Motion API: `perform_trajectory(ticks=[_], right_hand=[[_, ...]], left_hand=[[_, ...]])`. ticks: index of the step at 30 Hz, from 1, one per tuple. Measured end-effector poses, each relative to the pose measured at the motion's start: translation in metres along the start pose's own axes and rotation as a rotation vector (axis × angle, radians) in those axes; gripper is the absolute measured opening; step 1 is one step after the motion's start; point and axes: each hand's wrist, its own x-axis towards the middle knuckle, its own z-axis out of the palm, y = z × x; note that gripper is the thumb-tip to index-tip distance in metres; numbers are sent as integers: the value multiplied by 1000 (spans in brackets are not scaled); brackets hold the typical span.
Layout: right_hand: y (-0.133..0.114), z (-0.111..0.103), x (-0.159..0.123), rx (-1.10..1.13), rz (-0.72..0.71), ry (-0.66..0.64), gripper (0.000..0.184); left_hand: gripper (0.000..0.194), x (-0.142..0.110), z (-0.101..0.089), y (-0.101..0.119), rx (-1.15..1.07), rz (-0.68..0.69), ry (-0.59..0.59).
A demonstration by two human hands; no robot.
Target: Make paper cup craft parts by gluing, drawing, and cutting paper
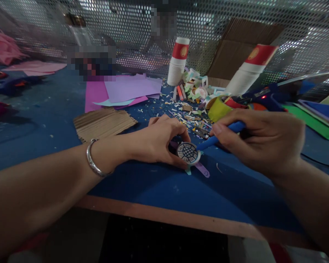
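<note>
My left hand (160, 140) is curled around a small round white paper disc (188, 153) with a dark grid drawn on it, holding it down on the blue table (142, 186). Purple and pale green paper strips (203, 170) stick out from under the disc. My right hand (259, 140) grips a blue pen (222, 136), and the pen's tip touches the disc's right edge. A silver bangle (94, 164) circles my left wrist.
Paper scraps (186, 113) litter the table behind the disc. Two stacks of paper cups (177, 62) (248, 71), tape rolls (219, 107), a blue glue gun (265, 96), corrugated cardboard (104, 122), purple sheets (126, 89) and coloured sheets (318, 117) lie around. A perforated metal screen (126, 22) stands behind.
</note>
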Motion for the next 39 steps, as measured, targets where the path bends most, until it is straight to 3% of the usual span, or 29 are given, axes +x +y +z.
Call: perform_trajectory(ticks=[39], right_hand=[[0,-1,-2,-11,2,22,19]], left_hand=[[59,2,-1,3,-4,-14,-14]])
